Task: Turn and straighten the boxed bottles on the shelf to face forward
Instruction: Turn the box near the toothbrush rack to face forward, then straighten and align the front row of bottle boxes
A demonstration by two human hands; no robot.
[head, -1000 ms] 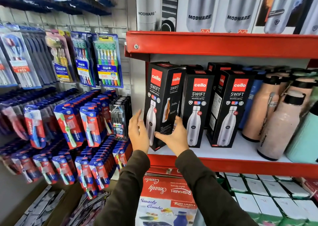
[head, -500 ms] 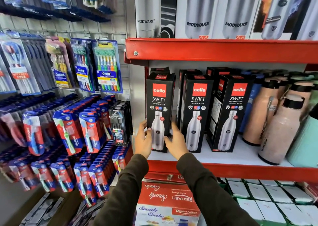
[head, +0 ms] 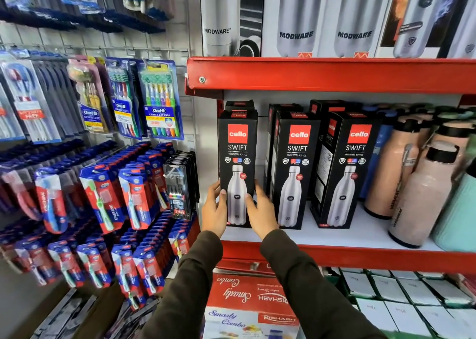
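— What hangs at the left?

— Toothbrush packs [head: 159, 109] on a wall grid.

— And the hands?

— The left hand [head: 215, 209] and right hand [head: 260, 209] clasp the lower sides of the leftmost boxed bottle [head: 237, 158], which stands upright at the left end of the red shelf [head: 360, 256], front facing forward.

— To its right?

— A middle box [head: 296, 168], then a right box [head: 347, 168] angled so one side shows, then pink bottles [head: 422, 197].
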